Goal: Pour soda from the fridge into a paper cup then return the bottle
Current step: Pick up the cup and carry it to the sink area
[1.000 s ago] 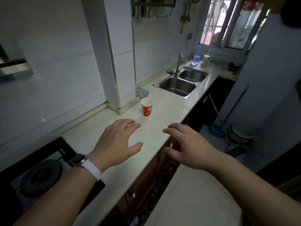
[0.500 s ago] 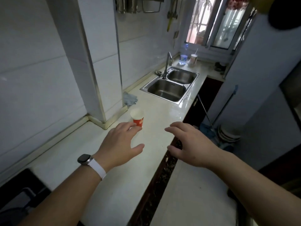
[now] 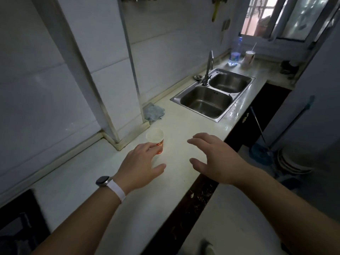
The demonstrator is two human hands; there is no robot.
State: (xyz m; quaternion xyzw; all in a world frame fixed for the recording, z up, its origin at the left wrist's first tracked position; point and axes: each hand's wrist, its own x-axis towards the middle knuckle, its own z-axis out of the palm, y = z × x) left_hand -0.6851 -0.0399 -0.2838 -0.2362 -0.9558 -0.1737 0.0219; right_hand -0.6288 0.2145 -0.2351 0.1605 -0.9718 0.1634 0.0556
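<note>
Pale stone bench [image 3: 110, 184]: runs from the near edge away toward the window, with a dark hob corner at the near left.
Left hand [image 3: 139, 164]: stretched out over the bench, fingers spread loosely and holding nothing; a white-strapped watch [image 3: 104, 181] sits on the wrist. Its fingertips overlap the near side of the cup in this view; whether they touch it I cannot tell.
Right hand [image 3: 215, 159]: hovering over the bench's front edge, fingers wide apart and lightly bent, holding nothing.
Paper cup [image 3: 156, 139]: red and white, upright on the bench just beyond the left hand, near the foot of the tiled pillar.
Cloth [image 3: 153, 112]: bluish, crumpled against the wall behind the pillar.
Sink [image 3: 237, 100]: steel, two basins, set in the bench further on, tap [image 3: 208, 68] at its back edge.
Far end: a clear plastic bottle [image 3: 235, 53] and a white cup with a straw [image 3: 249, 58] stand side by side below the window.
</note>
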